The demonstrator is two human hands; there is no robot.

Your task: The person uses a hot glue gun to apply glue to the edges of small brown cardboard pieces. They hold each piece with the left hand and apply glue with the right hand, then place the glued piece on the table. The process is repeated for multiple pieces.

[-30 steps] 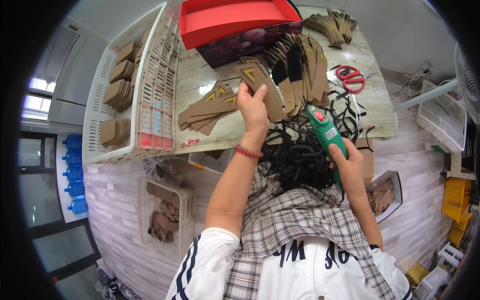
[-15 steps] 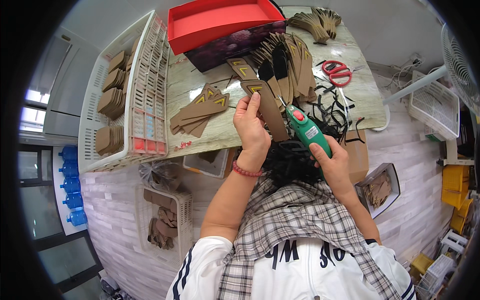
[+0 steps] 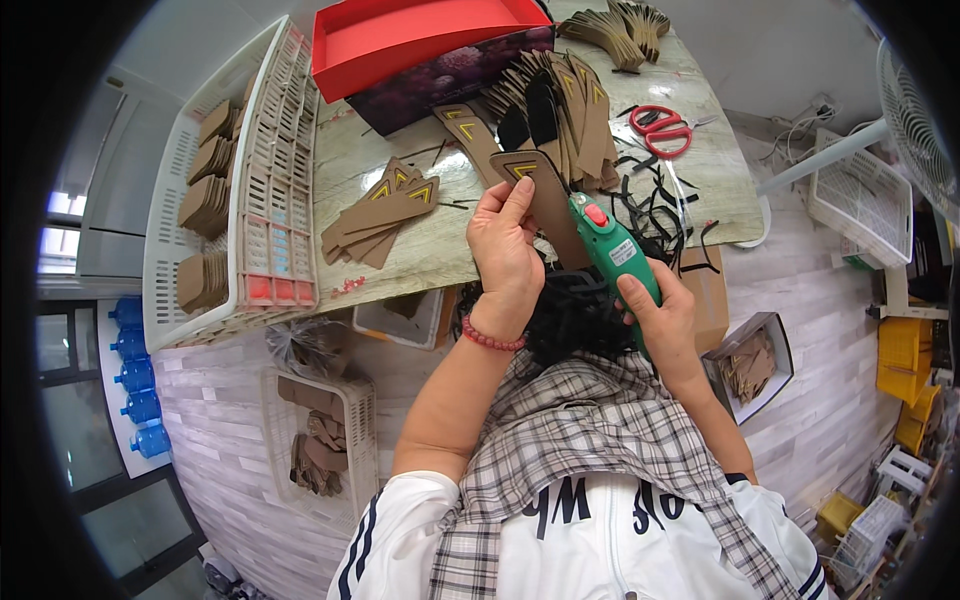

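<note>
My left hand point(image 3: 508, 240) pinches a flat brown strap-like piece point(image 3: 562, 215) with a yellow V mark near its end. In my right hand point(image 3: 660, 310) is a green handheld electric cutter point(image 3: 610, 245) with a red button. Its tip meets the right edge of the brown piece; the exact contact is too small to make out. Left of my left hand lies a small fanned pile of similar pieces point(image 3: 380, 215). A larger bunch of them point(image 3: 570, 110) lies beyond the cutter. Black trimmings point(image 3: 585, 320) are heaped below my hands, on my lap.
Red-handled scissors point(image 3: 660, 132) lie at the table's right, by scattered black strips point(image 3: 650, 205). A red box point(image 3: 430, 40) stands at the back. At left is a white plastic crate point(image 3: 280, 180) of brown pieces. A fan point(image 3: 915, 130) stands at far right.
The cutter has moved up along the brown piece's right edge, its tip now against it. The whole view has shifted slightly left and up.
</note>
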